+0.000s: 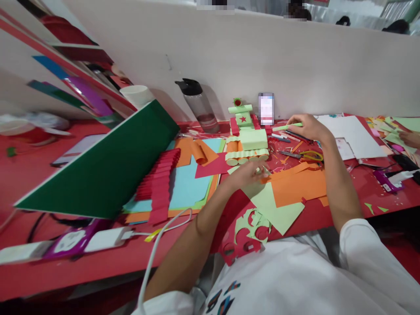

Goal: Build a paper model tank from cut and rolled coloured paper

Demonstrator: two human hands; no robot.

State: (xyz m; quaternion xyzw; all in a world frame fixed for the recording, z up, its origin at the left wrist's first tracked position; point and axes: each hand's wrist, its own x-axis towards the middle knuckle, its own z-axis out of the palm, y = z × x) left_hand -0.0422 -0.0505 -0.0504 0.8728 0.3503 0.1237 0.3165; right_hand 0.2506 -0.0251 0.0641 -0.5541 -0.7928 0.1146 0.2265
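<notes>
A paper tank model [247,140] in light green, red and orange, with a red star on its upper part, stands on the red table before me. My right hand [308,127] pinches a thin light-green paper roll [288,126], which points left toward the model. Just in front of the model, my left hand [251,173] rests over paper with its fingers loosely bent and apart. Beneath it lie a light-green sheet [284,214] and orange paper [298,186]. Scissors with yellow handles [311,155] lie below my right hand. Paper with round holes [252,225] lies by my lap.
At left a dark-green board [111,162] leans over coloured sheets [188,188] and pleated red paper [160,183]. A water bottle [201,107] and a phone [266,109] stand by the white partition [229,52]. A white cable [149,267] crosses the front edge. Another person's hand [410,139] shows far right.
</notes>
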